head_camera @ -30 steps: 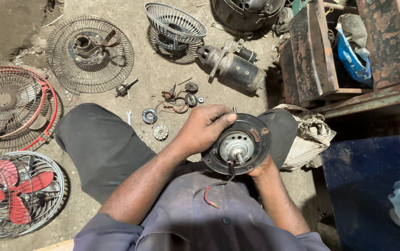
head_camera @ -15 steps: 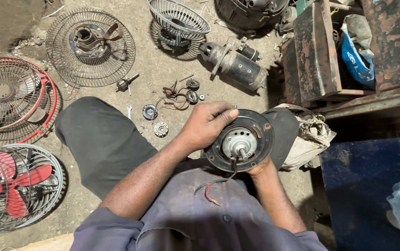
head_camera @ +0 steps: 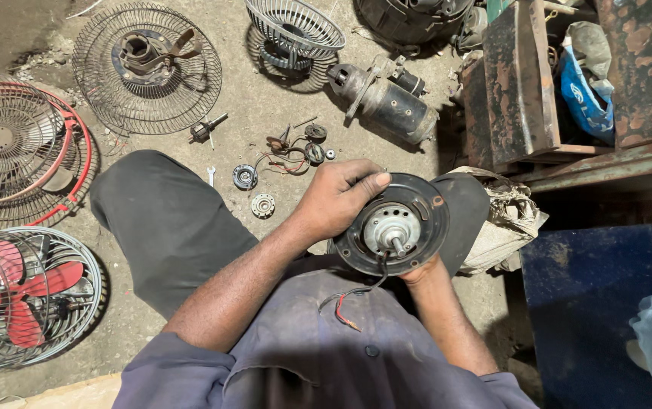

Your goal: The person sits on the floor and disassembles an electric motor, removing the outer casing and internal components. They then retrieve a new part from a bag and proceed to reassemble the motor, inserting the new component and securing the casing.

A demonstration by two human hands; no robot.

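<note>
A round black fan motor (head_camera: 393,226) with a silvery hub and short shaft rests over my lap. My left hand (head_camera: 335,198) grips its upper left rim, thumb lying across the top edge. My right hand (head_camera: 419,270) holds it from below and is mostly hidden under the housing. Black and red wires (head_camera: 352,295) hang from the motor onto my grey shirt. Small loose parts, bearings and a round cap (head_camera: 262,205), lie on the ground just beyond my left knee.
Wire fan guards (head_camera: 146,68) and a red-bladed fan (head_camera: 15,291) lie at the left. A cylindrical motor (head_camera: 383,98) and a basket-shaped guard (head_camera: 293,26) sit ahead. Rusty metal boxes (head_camera: 519,83) stand at the right, above a blue surface (head_camera: 606,303).
The motor and both hands have stayed almost in place. My left thumb has shifted slightly along the motor's top rim.
</note>
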